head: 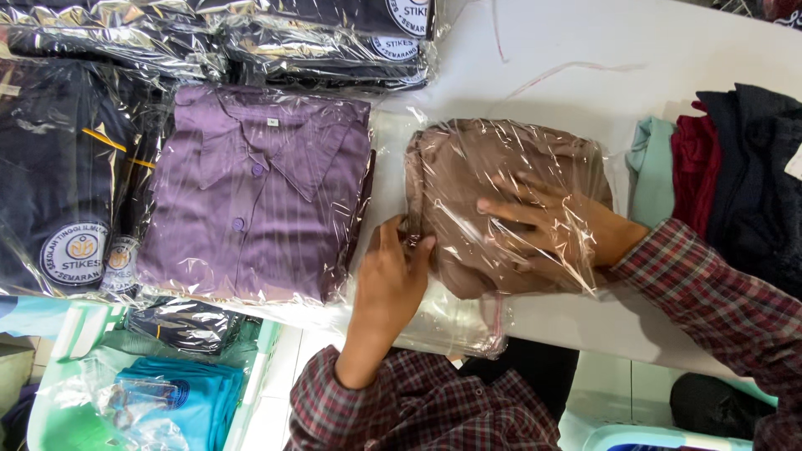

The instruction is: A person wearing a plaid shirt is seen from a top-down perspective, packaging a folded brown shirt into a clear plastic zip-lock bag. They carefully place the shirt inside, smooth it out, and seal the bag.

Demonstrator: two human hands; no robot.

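A folded brown garment (468,167) lies on the white table (585,58) inside a clear plastic bag (585,159). My right hand (547,219) is pushed into the bag from the right, fingers spread flat on the brown cloth. My left hand (391,280) pinches the bag's left edge beside the garment. Both arms wear plaid red sleeves.
A bagged purple shirt (255,188) lies just left of the brown one. Bagged dark navy garments (63,167) fill the left and top. Folded teal, red and dark clothes (727,175) are stacked at the right. A basket of bagged blue garments (180,397) sits below the table edge.
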